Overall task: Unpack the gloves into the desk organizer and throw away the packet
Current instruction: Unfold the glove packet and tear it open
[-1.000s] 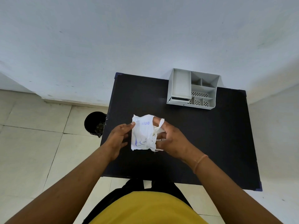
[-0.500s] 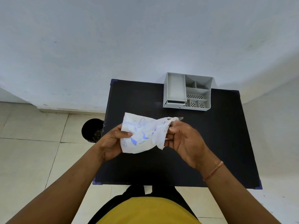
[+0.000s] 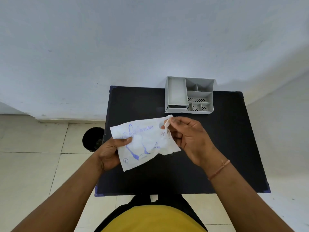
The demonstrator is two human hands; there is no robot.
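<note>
I hold a white glove packet (image 3: 143, 141) with blue print above the black table (image 3: 225, 148). My left hand (image 3: 111, 151) grips its left edge, thumb on top. My right hand (image 3: 187, 138) pinches the packet's upper right corner between thumb and fingers. The packet is spread flat and crumpled; no glove shows outside it. The grey desk organizer (image 3: 189, 95) stands at the table's far edge against the wall, beyond my right hand, and nothing shows in its compartments.
A black waste bin (image 3: 92, 138) stands on the tiled floor just left of the table, close to my left hand. A white wall runs behind the table. My yellow shirt fills the bottom of the view.
The packet has been turned and spread out wider between my hands. My right hand shifted from its middle right side to the upper right corner.
</note>
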